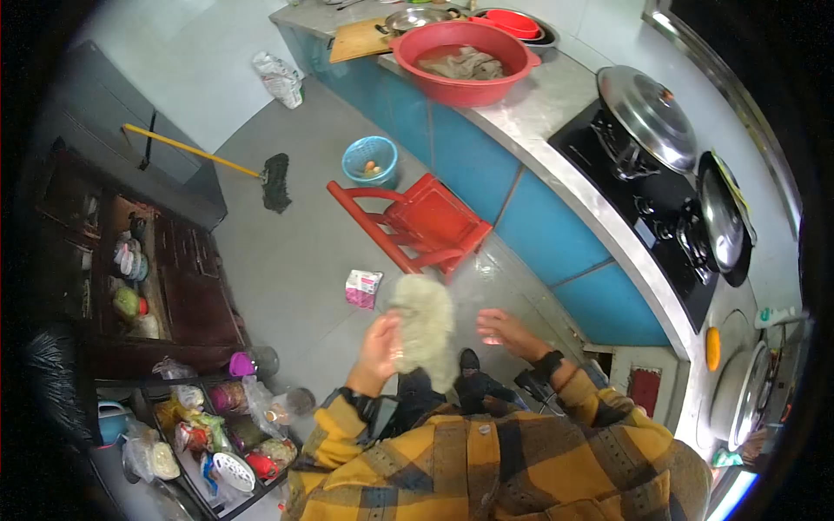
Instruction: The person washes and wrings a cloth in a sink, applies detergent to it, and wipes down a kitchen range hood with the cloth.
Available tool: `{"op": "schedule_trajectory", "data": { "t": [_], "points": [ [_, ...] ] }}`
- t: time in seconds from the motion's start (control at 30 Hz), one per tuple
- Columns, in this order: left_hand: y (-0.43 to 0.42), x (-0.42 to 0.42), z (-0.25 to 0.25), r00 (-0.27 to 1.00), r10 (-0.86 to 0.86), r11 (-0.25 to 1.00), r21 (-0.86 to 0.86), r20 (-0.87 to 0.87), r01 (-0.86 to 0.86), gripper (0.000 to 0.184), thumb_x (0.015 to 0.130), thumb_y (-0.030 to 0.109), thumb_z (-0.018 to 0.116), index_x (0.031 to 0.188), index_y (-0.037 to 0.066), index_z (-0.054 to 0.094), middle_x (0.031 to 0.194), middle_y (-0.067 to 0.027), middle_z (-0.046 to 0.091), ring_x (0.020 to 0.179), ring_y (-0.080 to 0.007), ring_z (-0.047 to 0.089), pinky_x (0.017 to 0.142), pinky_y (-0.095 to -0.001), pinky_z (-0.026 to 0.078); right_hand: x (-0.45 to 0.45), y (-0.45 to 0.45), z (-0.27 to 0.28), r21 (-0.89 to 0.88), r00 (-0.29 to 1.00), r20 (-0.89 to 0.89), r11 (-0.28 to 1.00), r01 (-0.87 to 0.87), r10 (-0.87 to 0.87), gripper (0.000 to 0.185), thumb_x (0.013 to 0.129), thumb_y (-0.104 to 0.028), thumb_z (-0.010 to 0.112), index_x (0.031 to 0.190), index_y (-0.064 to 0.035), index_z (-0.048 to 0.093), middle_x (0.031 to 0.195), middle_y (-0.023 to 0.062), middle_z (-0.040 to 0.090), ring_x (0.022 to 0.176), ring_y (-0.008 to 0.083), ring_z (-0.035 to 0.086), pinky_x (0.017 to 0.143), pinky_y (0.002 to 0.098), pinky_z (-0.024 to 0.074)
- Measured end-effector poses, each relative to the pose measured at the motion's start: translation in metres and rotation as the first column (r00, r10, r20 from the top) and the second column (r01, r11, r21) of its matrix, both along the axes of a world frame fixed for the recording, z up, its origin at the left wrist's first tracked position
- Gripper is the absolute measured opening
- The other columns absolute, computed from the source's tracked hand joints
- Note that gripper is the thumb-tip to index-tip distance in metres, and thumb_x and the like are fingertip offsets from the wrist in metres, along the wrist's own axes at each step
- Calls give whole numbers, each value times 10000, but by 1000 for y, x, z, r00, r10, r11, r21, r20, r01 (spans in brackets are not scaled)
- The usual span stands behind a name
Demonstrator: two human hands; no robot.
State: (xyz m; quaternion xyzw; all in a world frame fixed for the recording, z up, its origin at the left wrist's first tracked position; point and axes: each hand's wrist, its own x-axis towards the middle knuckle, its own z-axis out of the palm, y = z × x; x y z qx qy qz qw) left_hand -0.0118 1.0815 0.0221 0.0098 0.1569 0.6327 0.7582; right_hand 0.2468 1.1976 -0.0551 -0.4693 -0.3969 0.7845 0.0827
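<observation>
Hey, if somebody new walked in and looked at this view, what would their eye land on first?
Probably the bright red chair on the floor, right in front of the blue cabinets, and the big red basin up on the counter with cloth lying in it. Close in, at the lower middle, the pale cloth in the person's left hand also stands out; the right hand is apart from it.
</observation>
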Motion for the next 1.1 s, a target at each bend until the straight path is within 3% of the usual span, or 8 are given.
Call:
{"op": "schedule_trajectory", "data": {
  "t": [0.23, 0.27, 0.37, 0.4, 0.47, 0.53, 0.8, 1.1],
  "points": [
    [-31, -148, 10, 813, 421, 872, -68, -403, -485, 319, 911, 198, 452, 1175, 21, 481, 1123, -122, 570, 1001, -281, 578, 888, -429, 475, -141, 34, -122, -229, 981, 106, 956, 185, -164, 471, 811, -365, 642, 1150, -66, 509, 979, 78, 533, 913, 176, 520, 799, 350, 444],
    [-27, -172, 9, 910, 406, 906, -91, -89, -413, 359, 930, 254, 437, 1217, 40, 457, 1170, -114, 545, 1054, -305, 542, 920, -440, 444, -164, 39, -136, -94, 939, 262, 962, 256, -225, 456, 803, -334, 644, 1152, -68, 519, 922, 95, 579, 887, 261, 553, 798, 398, 450],
    [-22, -238, -22, 761, 398, 876, -32, -513, -480, 440, 936, 316, 415, 1287, 52, 402, 1245, -128, 493, 1122, -319, 485, 964, -454, 395, -214, 47, -109, 842, 717, 486, 487, -231, -500, 475, 786, -309, 634, 1166, -52, 509, 874, 122, 616, 823, 362, 579, 782, 419, 463],
    [-15, -258, -19, 923, 369, 928, -1, -109, -371, 520, 929, 372, 411, 1338, 57, 343, 1294, -143, 448, 1151, -323, 448, 991, -456, 359, -229, 57, -98, 811, 807, 483, 521, -266, -339, 532, 761, -319, 641, 1190, -51, 475, 941, 144, 593, 883, 358, 561, 793, 431, 450],
    [5, -294, -22, 185, 50, 988, 21, -981, -155, 540, 925, 390, 416, 1341, 56, 338, 1298, -142, 447, 1139, -326, 450, 996, -456, 349, -252, 79, -82, 754, 910, 414, 558, -347, 6, 651, 710, -339, 654, 1238, -50, 406, 1073, 189, 548, 1004, 351, 525, 815, 454, 426],
    [38, -314, -16, -234, -28, 996, -7, -972, -89, 564, 895, 357, 464, 1343, 41, 328, 1297, -138, 445, 1129, -309, 456, 981, -445, 363, -275, 82, -86, 761, 837, 547, 413, -500, 5, 649, 725, -308, 641, 1253, -33, 382, 1040, 192, 568, 971, 351, 547, 831, 438, 428],
    [198, -328, 33, 825, 244, 960, 5, -510, -280, 450, 905, 242, 447, 1252, -41, 397, 1193, -176, 492, 1021, -292, 520, 898, -418, 436, -301, 113, -116, 518, 741, 669, 674, -526, 64, 543, 719, -245, 628, 1160, -28, 397, 812, 255, 611, 801, 419, 605, 700, 524, 463],
    [271, -401, 8, -56, 233, 972, 233, -971, 15, 644, 686, 134, 718, 1244, -1, 426, 1135, -105, 535, 1003, -201, 524, 890, -323, 417, -243, 121, -98, 419, 569, 822, 698, -580, -21, 521, 701, -117, 566, 1200, -68, 426, 732, 191, 622, 687, 362, 622, 598, 471, 484]
  ]
}}
